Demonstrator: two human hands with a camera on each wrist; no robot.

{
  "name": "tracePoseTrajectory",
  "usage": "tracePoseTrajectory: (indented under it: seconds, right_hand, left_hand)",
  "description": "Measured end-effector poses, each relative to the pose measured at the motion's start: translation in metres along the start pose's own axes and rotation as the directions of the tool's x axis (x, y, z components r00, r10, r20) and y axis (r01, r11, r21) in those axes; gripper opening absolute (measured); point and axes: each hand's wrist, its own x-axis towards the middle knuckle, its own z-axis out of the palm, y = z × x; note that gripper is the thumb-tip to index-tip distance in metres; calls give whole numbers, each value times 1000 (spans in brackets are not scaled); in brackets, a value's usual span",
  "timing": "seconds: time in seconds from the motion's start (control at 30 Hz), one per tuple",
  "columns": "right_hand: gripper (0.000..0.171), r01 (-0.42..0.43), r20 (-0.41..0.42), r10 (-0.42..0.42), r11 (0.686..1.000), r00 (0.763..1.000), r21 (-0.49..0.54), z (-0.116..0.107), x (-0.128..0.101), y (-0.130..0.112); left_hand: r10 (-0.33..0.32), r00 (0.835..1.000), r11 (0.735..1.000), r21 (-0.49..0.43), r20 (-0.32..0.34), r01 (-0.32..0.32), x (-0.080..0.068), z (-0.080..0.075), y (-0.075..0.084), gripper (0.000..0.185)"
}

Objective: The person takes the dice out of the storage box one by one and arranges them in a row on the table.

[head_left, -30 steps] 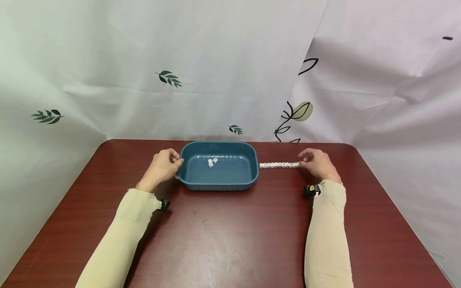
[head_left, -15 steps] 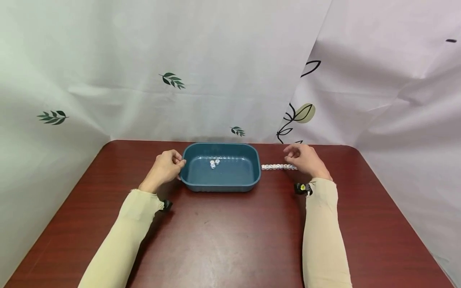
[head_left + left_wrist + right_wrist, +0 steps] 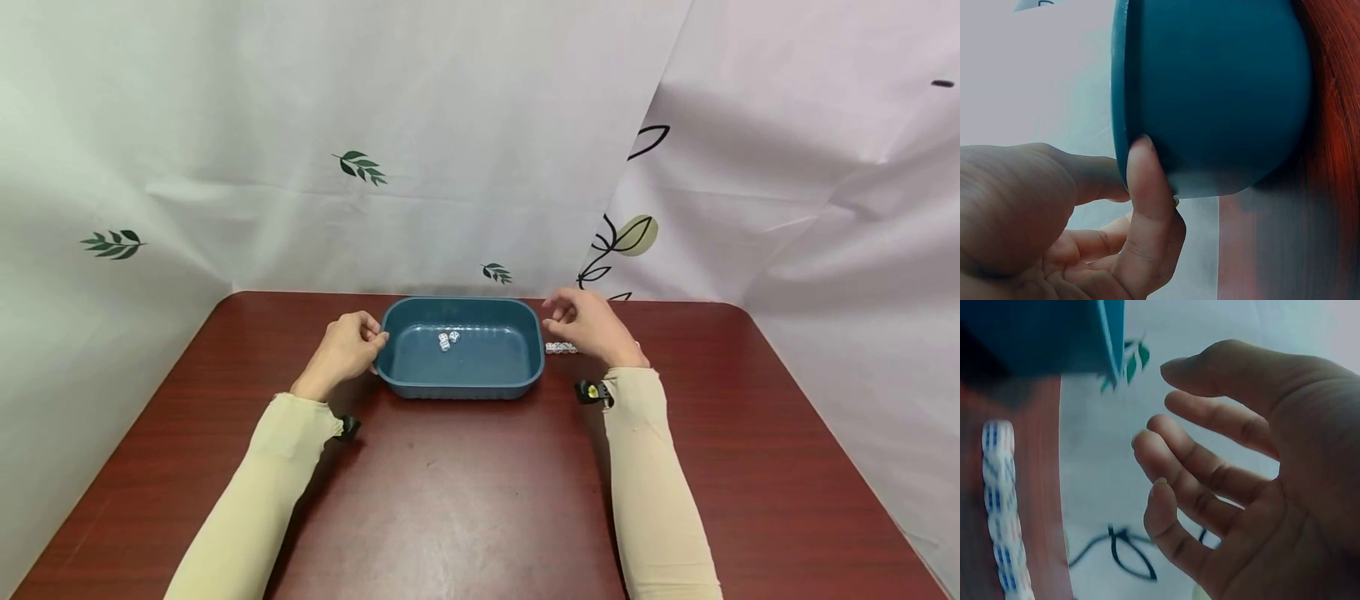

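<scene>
A dark red wood-grain bench [image 3: 465, 492] with rounded far corners fills the near ground. Behind and to both sides hang pale cloths [image 3: 450, 108]: the left and far ones are white with small green leaf sprigs [image 3: 361, 166], the right one [image 3: 825, 208] is pinkish white with a black line-drawn leaf [image 3: 628, 233]. The light is soft and even.

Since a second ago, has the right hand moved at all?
Yes. The right hand has moved left along the row of dice, from its far end toward the blue tray.
</scene>
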Motion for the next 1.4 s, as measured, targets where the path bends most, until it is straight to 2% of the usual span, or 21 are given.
tracePoseTrajectory:
  seconds: [0.3, 0.7, 0.93, 1.27, 1.4]
  right_hand:
    - [32, 31, -9, -31, 999, 999, 30, 24, 7, -25]
    - [41, 75, 20, -76, 997, 997, 31, 64, 22, -50]
    - [47, 50, 79, -53, 998, 995, 37, 83, 23, -60]
    - [48, 32, 87, -34, 999, 996, 21, 103, 33, -64]
    - [48, 13, 117, -15, 1000, 993, 14, 112, 36, -65]
  left_hand:
    - [-17, 1000, 1000, -13, 10, 17, -2, 3, 1, 21]
    - [-17, 1000, 1000, 8, 7, 17, -2, -3, 0, 20]
    - [-9, 1000, 1000, 11, 16, 9, -1, -2, 2, 21]
    - [-14, 1000, 1000, 8, 12, 14, 0, 0, -1, 21]
    - [-11, 1000, 1000, 7, 11, 11, 0, 0, 0, 21]
